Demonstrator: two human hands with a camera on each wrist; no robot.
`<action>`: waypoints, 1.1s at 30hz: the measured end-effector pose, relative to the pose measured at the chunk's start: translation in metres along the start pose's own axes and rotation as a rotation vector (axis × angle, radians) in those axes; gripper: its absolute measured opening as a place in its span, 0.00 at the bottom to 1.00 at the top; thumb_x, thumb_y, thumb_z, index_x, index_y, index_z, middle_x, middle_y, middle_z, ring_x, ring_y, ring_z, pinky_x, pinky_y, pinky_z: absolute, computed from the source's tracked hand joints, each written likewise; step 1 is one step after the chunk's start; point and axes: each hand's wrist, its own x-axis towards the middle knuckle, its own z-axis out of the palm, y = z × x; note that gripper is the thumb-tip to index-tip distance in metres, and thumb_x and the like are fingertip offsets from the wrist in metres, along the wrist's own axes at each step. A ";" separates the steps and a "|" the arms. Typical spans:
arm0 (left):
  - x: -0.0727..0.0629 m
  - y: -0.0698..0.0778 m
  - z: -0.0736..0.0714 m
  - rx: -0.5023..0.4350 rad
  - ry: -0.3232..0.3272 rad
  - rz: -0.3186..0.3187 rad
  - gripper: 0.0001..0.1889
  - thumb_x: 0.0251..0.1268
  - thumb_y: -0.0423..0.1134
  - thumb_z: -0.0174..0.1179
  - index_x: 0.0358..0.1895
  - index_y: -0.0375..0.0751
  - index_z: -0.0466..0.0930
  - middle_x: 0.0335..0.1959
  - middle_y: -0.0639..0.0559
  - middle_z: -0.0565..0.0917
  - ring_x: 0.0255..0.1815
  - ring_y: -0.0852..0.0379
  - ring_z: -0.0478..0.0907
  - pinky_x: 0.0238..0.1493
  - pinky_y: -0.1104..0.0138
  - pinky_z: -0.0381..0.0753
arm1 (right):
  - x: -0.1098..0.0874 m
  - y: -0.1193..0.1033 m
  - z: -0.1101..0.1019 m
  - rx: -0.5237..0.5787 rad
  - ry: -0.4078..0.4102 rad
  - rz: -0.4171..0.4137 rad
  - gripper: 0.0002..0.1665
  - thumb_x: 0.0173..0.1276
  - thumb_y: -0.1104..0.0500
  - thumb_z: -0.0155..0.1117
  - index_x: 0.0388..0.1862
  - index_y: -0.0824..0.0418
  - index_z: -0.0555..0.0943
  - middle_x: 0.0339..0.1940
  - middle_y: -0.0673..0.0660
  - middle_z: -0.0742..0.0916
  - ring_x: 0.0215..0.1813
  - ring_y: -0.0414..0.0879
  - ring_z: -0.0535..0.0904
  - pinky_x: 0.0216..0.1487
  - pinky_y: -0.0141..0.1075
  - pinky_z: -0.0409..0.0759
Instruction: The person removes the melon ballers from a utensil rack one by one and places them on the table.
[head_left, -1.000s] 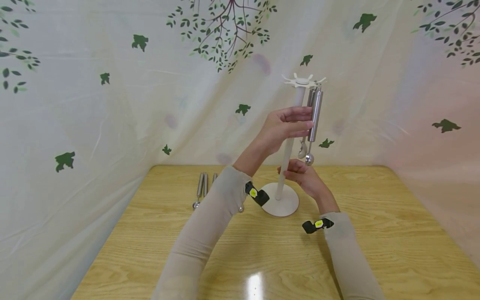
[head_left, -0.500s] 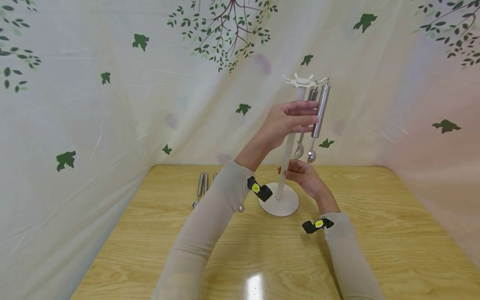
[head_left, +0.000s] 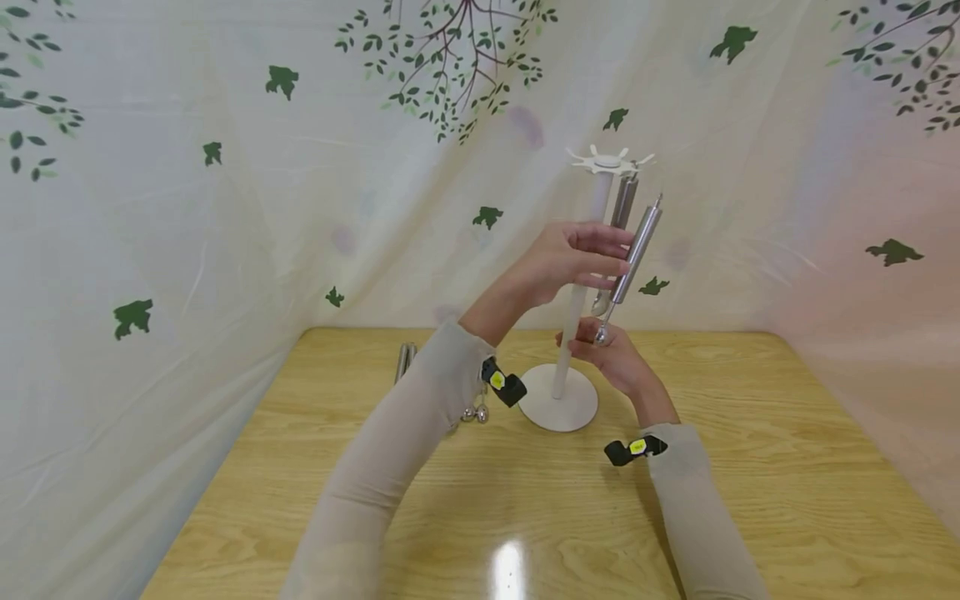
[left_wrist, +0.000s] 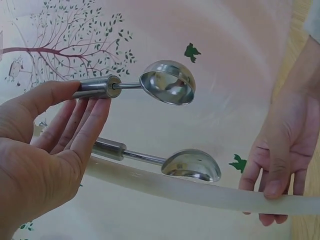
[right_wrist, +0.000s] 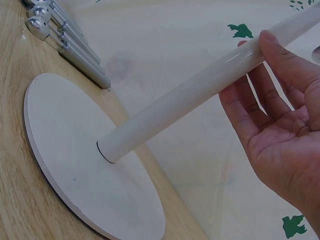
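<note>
In the head view my left hand (head_left: 566, 262) pinches the cylindrical handle of a metal scoop (head_left: 639, 254), thumb and fingers on it. The scoop tilts, its round bowl low and its hook end apart from the arms of a white stand (head_left: 607, 162). Seen from the left wrist, its bowl (left_wrist: 168, 82) is hollow and shiny. Behind it a second metal scoop (head_left: 625, 202) hangs from the stand, partly hidden by my fingers. My right hand (head_left: 611, 354) holds the stand's pole (right_wrist: 185, 95) low down, thumb on one side and fingers on the other.
The stand's round white base (head_left: 577, 408) rests on the wooden table (head_left: 570, 508). More metal scoops (right_wrist: 77, 55) lie on the table left of it, partly hidden behind my left forearm in the head view. A patterned curtain (head_left: 420, 208) surrounds the table.
My left hand moved the scoop outward to the tip of a stand arm, then down and off it. The scoop now tilts more. My right hand stayed on the pole.
</note>
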 end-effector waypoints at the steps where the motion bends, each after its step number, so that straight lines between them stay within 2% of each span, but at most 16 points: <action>1: -0.001 -0.003 -0.001 0.010 -0.002 -0.018 0.20 0.65 0.26 0.67 0.61 0.33 0.81 0.51 0.40 0.87 0.43 0.54 0.87 0.50 0.59 0.90 | 0.000 0.001 -0.001 -0.004 -0.005 -0.007 0.16 0.76 0.70 0.58 0.58 0.61 0.82 0.49 0.48 0.90 0.57 0.45 0.83 0.61 0.32 0.84; 6: -0.008 -0.023 -0.008 0.062 -0.020 -0.077 0.19 0.65 0.27 0.67 0.59 0.35 0.82 0.48 0.42 0.88 0.45 0.53 0.87 0.51 0.59 0.90 | 0.001 0.004 -0.003 0.006 -0.034 -0.050 0.15 0.77 0.71 0.55 0.55 0.61 0.83 0.49 0.50 0.90 0.57 0.46 0.84 0.57 0.33 0.84; 9: -0.013 -0.036 -0.016 0.087 -0.034 -0.112 0.19 0.64 0.27 0.67 0.59 0.35 0.82 0.47 0.44 0.88 0.46 0.55 0.86 0.51 0.59 0.90 | 0.001 0.005 -0.003 0.011 -0.042 -0.054 0.16 0.77 0.70 0.56 0.57 0.61 0.83 0.52 0.49 0.90 0.58 0.44 0.84 0.58 0.33 0.84; 13: -0.023 -0.051 -0.028 0.097 -0.037 -0.158 0.20 0.63 0.27 0.67 0.59 0.35 0.82 0.46 0.45 0.88 0.46 0.56 0.85 0.52 0.60 0.90 | 0.002 0.005 -0.002 0.019 -0.037 -0.058 0.20 0.76 0.71 0.56 0.58 0.54 0.84 0.53 0.46 0.90 0.58 0.41 0.85 0.61 0.32 0.84; 17: -0.035 -0.063 -0.042 0.109 -0.034 -0.188 0.20 0.63 0.27 0.67 0.59 0.35 0.82 0.49 0.43 0.88 0.48 0.54 0.86 0.52 0.60 0.89 | 0.003 0.005 -0.002 0.008 -0.018 -0.062 0.23 0.75 0.73 0.56 0.54 0.48 0.84 0.49 0.46 0.90 0.54 0.38 0.86 0.58 0.31 0.85; 21: -0.050 -0.074 -0.060 0.112 -0.028 -0.223 0.19 0.65 0.28 0.66 0.59 0.34 0.82 0.50 0.41 0.87 0.47 0.52 0.87 0.53 0.57 0.90 | 0.002 0.004 -0.001 -0.001 -0.007 -0.049 0.18 0.74 0.72 0.58 0.55 0.53 0.83 0.49 0.49 0.90 0.53 0.40 0.86 0.58 0.32 0.85; 25: -0.064 -0.086 -0.081 0.126 0.003 -0.246 0.19 0.65 0.27 0.65 0.59 0.34 0.82 0.48 0.42 0.87 0.46 0.53 0.87 0.53 0.56 0.89 | 0.002 0.003 -0.001 -0.009 -0.010 -0.028 0.15 0.75 0.69 0.60 0.59 0.67 0.79 0.49 0.50 0.90 0.55 0.44 0.85 0.60 0.33 0.85; 32: -0.096 -0.100 -0.122 0.132 0.082 -0.268 0.20 0.65 0.25 0.64 0.61 0.30 0.79 0.45 0.46 0.88 0.43 0.56 0.87 0.53 0.56 0.89 | 0.000 0.000 0.000 -0.002 -0.014 -0.016 0.14 0.75 0.69 0.60 0.56 0.61 0.82 0.51 0.52 0.90 0.58 0.49 0.84 0.61 0.34 0.85; 33: -0.100 -0.101 -0.128 0.124 0.097 -0.274 0.21 0.66 0.24 0.63 0.62 0.29 0.78 0.45 0.47 0.88 0.43 0.56 0.87 0.53 0.56 0.89 | 0.000 0.001 0.000 -0.001 -0.011 -0.016 0.14 0.75 0.69 0.60 0.57 0.63 0.81 0.51 0.53 0.90 0.59 0.51 0.84 0.61 0.34 0.85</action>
